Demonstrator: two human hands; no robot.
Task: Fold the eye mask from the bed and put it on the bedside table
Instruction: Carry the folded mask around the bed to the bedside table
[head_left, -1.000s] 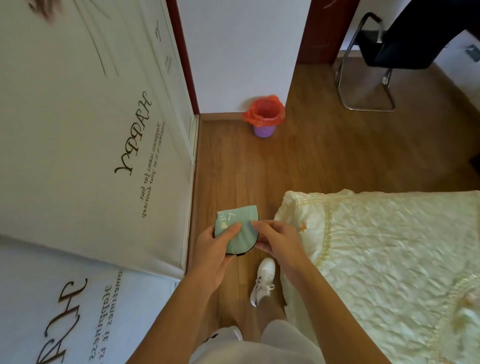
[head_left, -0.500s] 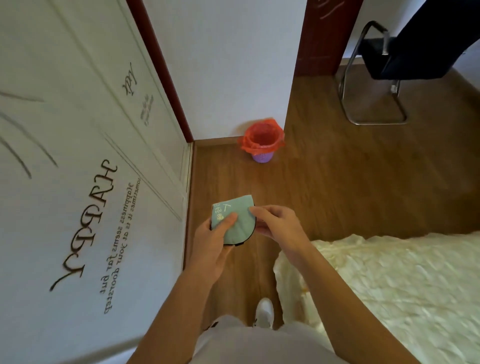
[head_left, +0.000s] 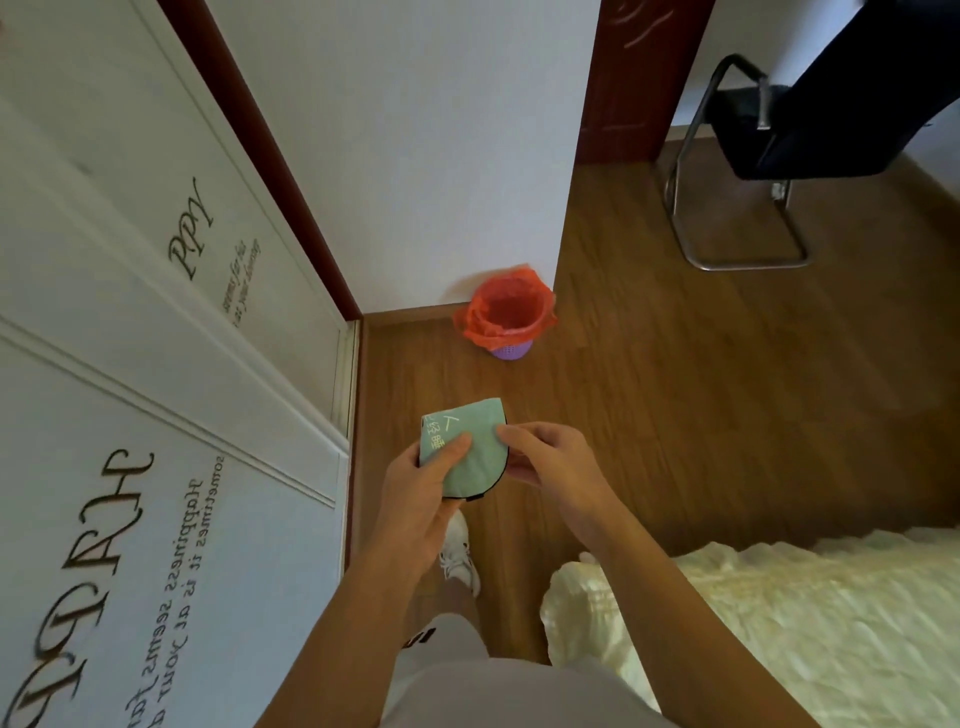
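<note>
The eye mask (head_left: 475, 452) is mint green with a black edge and pale lettering, folded in half and held in front of me above the wooden floor. My left hand (head_left: 423, 499) grips it from the left, thumb pressed on its face. My right hand (head_left: 550, 462) pinches its right edge with the fingertips. The bed (head_left: 769, 618), covered in a cream quilted spread, lies at the lower right. No bedside table is in view.
A white wardrobe (head_left: 156, 415) with printed lettering lines the left side. A purple bin with a red liner (head_left: 505, 319) stands by the white wall ahead. A black chair (head_left: 769, 150) on a metal frame sits at the upper right. My white shoe (head_left: 460, 553) is on the floor.
The view has swung forward and away from the bed, which slid toward the lower right. Both hands keep the same hold on the folded mask.
</note>
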